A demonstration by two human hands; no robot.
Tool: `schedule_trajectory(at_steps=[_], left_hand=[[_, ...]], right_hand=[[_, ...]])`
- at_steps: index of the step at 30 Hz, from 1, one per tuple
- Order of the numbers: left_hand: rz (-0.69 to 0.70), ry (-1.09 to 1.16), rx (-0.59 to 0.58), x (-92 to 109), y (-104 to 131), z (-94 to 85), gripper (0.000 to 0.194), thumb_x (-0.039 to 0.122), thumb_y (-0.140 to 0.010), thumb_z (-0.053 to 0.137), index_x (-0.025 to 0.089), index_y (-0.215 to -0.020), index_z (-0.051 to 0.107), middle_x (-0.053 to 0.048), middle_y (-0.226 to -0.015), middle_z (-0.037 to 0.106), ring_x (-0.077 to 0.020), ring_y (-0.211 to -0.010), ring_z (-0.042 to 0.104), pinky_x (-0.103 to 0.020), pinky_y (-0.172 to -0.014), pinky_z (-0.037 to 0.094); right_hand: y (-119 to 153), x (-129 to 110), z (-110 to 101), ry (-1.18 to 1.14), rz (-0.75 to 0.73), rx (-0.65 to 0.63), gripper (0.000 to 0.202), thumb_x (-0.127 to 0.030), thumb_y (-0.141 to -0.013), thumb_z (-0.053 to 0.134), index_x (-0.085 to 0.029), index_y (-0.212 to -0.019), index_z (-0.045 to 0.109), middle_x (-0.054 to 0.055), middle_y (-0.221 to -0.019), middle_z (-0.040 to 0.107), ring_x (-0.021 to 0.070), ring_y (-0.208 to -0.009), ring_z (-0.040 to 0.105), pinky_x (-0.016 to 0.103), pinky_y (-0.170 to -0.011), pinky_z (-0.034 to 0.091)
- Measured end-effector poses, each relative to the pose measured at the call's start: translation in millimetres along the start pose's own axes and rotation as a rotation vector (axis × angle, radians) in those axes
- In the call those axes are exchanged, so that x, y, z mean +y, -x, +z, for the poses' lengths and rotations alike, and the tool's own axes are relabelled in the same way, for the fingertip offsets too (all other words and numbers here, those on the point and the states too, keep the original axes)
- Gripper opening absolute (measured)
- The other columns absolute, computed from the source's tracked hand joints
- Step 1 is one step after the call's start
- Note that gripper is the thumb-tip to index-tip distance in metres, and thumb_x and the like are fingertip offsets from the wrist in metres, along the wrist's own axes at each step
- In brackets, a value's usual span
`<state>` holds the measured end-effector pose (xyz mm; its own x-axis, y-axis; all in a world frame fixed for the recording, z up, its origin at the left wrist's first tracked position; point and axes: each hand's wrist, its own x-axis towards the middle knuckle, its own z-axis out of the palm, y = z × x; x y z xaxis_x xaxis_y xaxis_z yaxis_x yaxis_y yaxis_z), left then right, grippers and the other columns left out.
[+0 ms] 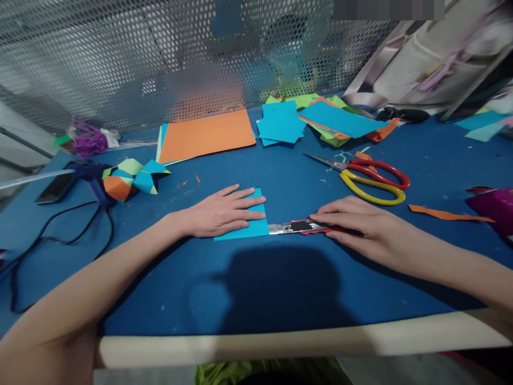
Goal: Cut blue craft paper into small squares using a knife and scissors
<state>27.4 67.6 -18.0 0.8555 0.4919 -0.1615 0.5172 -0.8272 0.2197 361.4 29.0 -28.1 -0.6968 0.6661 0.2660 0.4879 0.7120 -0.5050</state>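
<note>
My left hand [224,211] lies flat with fingers spread over a piece of blue paper [256,227], pressing it against the blue tabletop. In my right hand [356,224] is a utility knife [302,226] with a red and black body, gripped between thumb and fingers. Its metal blade points left and meets the paper's right edge near the lower corner; whether it lies under or inside the paper I cannot tell. Beyond my right hand rest scissors [368,179] with one red and one yellow handle, tips pointing left.
Behind stand a stack of orange sheets [208,136], blue paper pieces [281,122] and more coloured paper [340,118] against a perforated metal panel [180,59]. At left are a folded paper model [134,179], a glue gun [94,179], its cord and a phone [56,187]. An orange strip [449,214] lies right.
</note>
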Motion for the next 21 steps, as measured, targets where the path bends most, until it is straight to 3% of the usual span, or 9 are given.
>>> schedule_trajectory(at_steps=[21], left_hand=[[0.053, -0.091, 0.004, -5.8, 1.4, 4.2, 0.046, 0.041, -0.103, 0.027, 0.032, -0.146, 0.04, 0.001, -0.161, 0.023, -0.0194, -0.151, 0.009, -0.044, -0.121, 0.004]], right_hand=[[7.2, -7.5, 2.1, 0.024, 0.007, -0.005, 0.033, -0.025, -0.097, 0.044, -0.02, -0.123, 0.065, 0.01, -0.112, 0.067, 0.0213, -0.102, 0.062, 0.036, -0.085, 0.052]])
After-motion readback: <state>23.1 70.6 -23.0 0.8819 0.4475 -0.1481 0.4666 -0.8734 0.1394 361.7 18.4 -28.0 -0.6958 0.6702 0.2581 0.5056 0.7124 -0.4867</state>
